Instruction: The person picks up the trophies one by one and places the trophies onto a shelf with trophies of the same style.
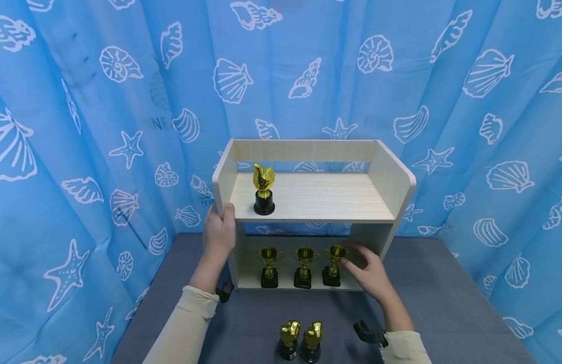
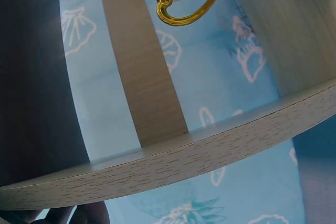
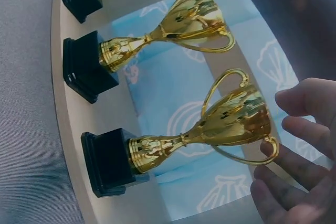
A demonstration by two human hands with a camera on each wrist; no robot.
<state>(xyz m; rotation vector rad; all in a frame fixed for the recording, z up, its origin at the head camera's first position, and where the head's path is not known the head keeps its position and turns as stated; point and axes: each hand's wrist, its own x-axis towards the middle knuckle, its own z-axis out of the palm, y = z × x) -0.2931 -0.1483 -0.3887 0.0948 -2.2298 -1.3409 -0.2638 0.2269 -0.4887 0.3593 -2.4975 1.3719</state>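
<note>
A pale wooden two-tier shelf (image 1: 313, 220) stands on the table. My left hand (image 1: 219, 233) grips its left side panel, thumb at the front edge; in the left wrist view its dark fingertips (image 2: 89, 214) show just outside the panel. Three gold cup trophies on black bases line the lower tier: left (image 1: 269, 278), middle (image 1: 302, 278), right (image 1: 331, 277). Beside the right cup is my right hand (image 1: 369, 273), fingers loosely bent and spread near the rim and one handle (image 3: 265, 156); whether a finger touches it I cannot tell.
A gold trophy on a black base (image 1: 264, 202) stands at the left of the upper tier. Two similar gold trophies, left (image 1: 288, 338) and right (image 1: 311, 341), stand on the grey table (image 1: 422, 298) before the shelf. A blue shell-patterned curtain (image 1: 308, 45) hangs behind.
</note>
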